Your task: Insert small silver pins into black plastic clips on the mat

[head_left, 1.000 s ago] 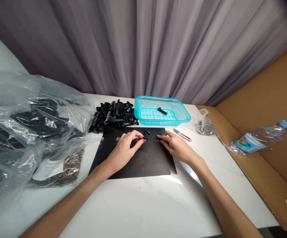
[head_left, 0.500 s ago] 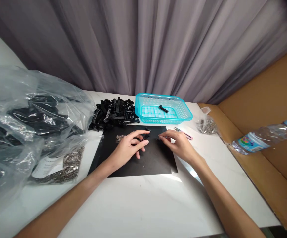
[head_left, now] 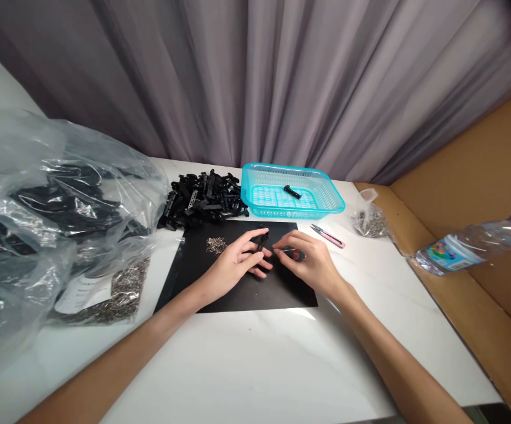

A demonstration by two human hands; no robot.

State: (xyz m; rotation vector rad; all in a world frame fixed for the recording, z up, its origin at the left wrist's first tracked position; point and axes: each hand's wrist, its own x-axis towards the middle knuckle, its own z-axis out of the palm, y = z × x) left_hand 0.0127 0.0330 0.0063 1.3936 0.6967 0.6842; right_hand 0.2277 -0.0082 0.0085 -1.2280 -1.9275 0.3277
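Note:
My left hand [head_left: 233,262] is closed on a small black plastic part [head_left: 262,240], held up above the black mat [head_left: 233,297]. Close to its right side, my right hand [head_left: 309,259] pinches a thin metal pin [head_left: 283,251] pointing toward the part. Whether the pin touches the part I cannot tell. A little pile of small metal pieces [head_left: 215,245] lies on the mat, left of my left hand. Behind it is a heap of similar black plastic parts [head_left: 205,200]. One more black part [head_left: 292,192] rests in the blue basket [head_left: 293,214].
Pink-handled thread snips [head_left: 328,237] lie right of the mat. Beyond them sits a small bag of metal pieces [head_left: 370,222]. A plastic bottle [head_left: 452,253] lies by the cardboard [head_left: 467,330]. On the left are a large clear bag [head_left: 74,194] of black parts and a labelled bag [head_left: 118,294].
My right hand has moved slightly left, closer to the black part, and its pin now shows plainly. My left hand has tilted the part more upright. The view has shifted a little.

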